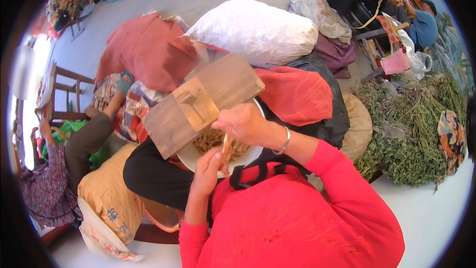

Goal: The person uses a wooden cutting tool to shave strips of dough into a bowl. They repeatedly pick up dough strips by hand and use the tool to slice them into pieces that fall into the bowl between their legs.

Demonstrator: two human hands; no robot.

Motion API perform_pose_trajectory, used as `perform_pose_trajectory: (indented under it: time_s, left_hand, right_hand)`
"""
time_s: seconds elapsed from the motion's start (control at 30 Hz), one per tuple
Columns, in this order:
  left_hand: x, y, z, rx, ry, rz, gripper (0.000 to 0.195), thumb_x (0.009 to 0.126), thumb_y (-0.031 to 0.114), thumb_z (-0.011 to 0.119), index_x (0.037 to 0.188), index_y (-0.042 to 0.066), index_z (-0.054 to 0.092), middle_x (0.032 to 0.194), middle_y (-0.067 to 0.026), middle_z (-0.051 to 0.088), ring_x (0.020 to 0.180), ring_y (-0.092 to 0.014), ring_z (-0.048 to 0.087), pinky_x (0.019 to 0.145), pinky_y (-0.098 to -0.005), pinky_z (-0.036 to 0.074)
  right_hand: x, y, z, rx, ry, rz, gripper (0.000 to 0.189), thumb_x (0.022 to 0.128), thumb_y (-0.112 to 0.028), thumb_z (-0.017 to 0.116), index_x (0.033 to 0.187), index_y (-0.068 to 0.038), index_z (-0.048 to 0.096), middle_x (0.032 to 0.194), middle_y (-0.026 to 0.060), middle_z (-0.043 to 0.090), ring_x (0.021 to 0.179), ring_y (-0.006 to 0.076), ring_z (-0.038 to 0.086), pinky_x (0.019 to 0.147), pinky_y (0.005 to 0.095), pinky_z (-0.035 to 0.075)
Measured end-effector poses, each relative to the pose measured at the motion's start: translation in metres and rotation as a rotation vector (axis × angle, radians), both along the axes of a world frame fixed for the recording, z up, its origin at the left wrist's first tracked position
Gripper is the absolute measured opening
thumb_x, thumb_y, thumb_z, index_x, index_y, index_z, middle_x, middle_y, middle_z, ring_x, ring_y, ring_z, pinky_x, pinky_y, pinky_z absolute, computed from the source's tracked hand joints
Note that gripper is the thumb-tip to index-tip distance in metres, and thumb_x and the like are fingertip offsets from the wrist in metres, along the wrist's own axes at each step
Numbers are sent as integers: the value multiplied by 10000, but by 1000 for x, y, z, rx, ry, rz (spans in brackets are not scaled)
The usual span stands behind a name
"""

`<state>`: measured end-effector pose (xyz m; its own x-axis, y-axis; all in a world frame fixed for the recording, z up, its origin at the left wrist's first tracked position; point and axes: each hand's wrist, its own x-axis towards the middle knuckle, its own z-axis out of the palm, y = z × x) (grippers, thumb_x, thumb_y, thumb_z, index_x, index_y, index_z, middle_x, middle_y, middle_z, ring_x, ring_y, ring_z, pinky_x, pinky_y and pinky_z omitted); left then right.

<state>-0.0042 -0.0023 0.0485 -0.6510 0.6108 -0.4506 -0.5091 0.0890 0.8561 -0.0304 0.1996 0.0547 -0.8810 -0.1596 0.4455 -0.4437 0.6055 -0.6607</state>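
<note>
My left hand (208, 165) is closed around a slender, pale strip or root piece (226, 142) that stands roughly upright. At its upper end my right hand (243, 123), with a metal bangle at the wrist, pinches it; the exact fingertip contact is blurred. Below both hands is a white basin (256, 155), partly filled with tan, curled pieces (208, 140). Across the basin's far left side rests a wooden board (228, 76) with a lighter wooden insert (196, 104) that has a slot and a small raised block, like a slicer.
Beyond the basin lie a stuffed white sack (253, 31), a red cloth sack (148, 52) and a red cloth (297, 95). At right is a heap of green plants (412, 130). A yellow sack (111, 190) stands at left near a seated person (48, 190). Others sit at upper right.
</note>
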Motion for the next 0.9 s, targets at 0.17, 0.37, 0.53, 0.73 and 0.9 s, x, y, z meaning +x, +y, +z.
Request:
perform_pose_trajectory:
  time_s: [0.17,0.37,0.53,0.73,0.9]
  left_hand:
    - [12,-8,116,-321,1277,-68,168,915,146,577,955,4,656,596,-75,517,479,-202,493,448,-282,348]
    - [-21,-8,182,88,1260,-372,308,901,311,550,891,33,682,589,-38,546,484,-203,513,469,-334,374]
    - [-8,22,101,172,570,62,359,926,215,502,1145,-52,597,836,-76,627,654,-160,560,599,-296,442]
    - [-12,42,42,153,92,219,486,926,116,532,1378,-19,417,880,2,580,740,-56,505,670,-199,427]
    - [-11,46,-3,322,-72,374,343,931,67,560,1264,-7,528,792,29,572,713,-60,535,603,-224,440]
  right_hand:
    - [32,-1,60,-145,-259,280,256,860,-239,653,699,-74,542,590,124,540,548,317,584,480,392,449]
    - [63,-20,136,-764,-456,984,226,897,-122,608,698,-26,558,598,82,549,513,225,517,483,327,397]
    - [56,6,111,-1159,-798,526,194,951,-150,590,1034,-9,694,736,27,658,678,53,576,589,227,472]
    - [11,-10,37,-110,-33,-120,278,829,-64,644,1104,-63,683,727,90,634,635,219,622,579,311,475]
    - [13,-11,12,142,6,-235,272,783,-96,649,1050,-93,700,694,68,624,628,261,607,578,353,458]
